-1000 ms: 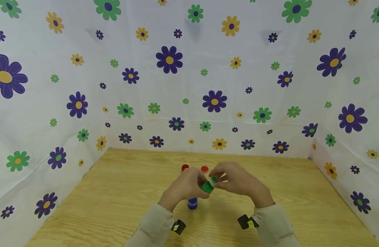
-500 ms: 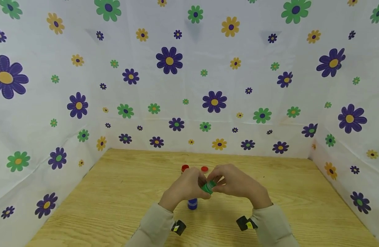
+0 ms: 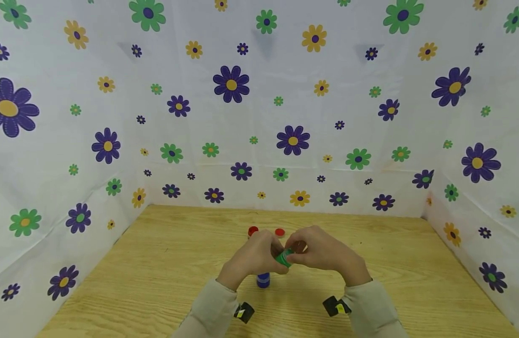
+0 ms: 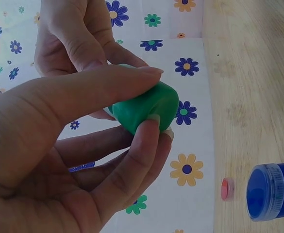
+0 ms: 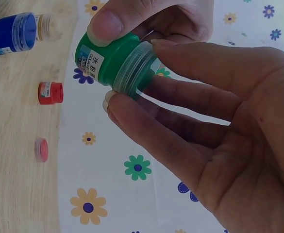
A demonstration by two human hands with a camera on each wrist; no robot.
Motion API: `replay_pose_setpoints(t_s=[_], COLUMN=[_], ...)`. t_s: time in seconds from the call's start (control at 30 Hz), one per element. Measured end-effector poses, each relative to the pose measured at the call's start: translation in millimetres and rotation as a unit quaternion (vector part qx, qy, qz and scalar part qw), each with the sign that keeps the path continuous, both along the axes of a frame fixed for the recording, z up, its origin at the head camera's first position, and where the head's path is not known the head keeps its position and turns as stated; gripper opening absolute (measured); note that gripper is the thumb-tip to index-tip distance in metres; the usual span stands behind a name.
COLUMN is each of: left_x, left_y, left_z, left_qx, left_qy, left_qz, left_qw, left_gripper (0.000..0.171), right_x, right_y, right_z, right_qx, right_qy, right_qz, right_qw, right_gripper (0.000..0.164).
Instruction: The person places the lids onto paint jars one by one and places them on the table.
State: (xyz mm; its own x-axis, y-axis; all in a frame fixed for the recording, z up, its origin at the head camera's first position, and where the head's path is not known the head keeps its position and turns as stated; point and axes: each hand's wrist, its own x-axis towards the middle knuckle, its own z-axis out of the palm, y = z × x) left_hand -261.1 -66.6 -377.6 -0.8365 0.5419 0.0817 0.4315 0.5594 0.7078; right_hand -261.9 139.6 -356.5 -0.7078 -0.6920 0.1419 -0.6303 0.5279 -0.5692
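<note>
Between my hands, above the table, is a small green paint jar [image 5: 105, 60] with a white label, tilted on its side. My left hand [image 3: 256, 256] holds it by the body, thumb on one side and fingers on the other in the left wrist view. At the jar's mouth sits a clear ridged lid [image 5: 134, 68]. My right hand [image 3: 324, 253] pinches this lid between thumb and fingertips. Whether the lid is fully seated cannot be seen. Below the left hand stands a blue jar [image 3: 263, 280], partly hidden in the head view.
Farther back on the wooden table [image 3: 179, 263] are an uncovered red jar [image 5: 51, 92] and its separate-looking red lid [image 3: 279, 232]. Another small clear-rimmed item [image 5: 44, 27] is beside the blue jar. White flowered cloth [image 3: 259, 117] encloses the back and sides.
A second ago the lid was apart from the green jar in my right hand. The right hand has brought it left onto the jar's mouth. The left hand has barely moved.
</note>
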Motion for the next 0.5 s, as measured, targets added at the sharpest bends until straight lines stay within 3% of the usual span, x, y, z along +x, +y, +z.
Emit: replay_pose_setpoints(t_s=[0.5], left_x=[0.2], left_y=[-1.2], left_z=[-1.2], left_qx=[0.001], left_qy=[-0.004], left_qz=[0.000], left_qw=[1.0000], left_gripper=[0.014], right_x=[-0.1], right_y=[0.5], right_z=[-0.4], right_qx=[-0.006], right_qy=[-0.011], right_qz=[0.000], right_qw=[1.000], right_gripper=[0.014])
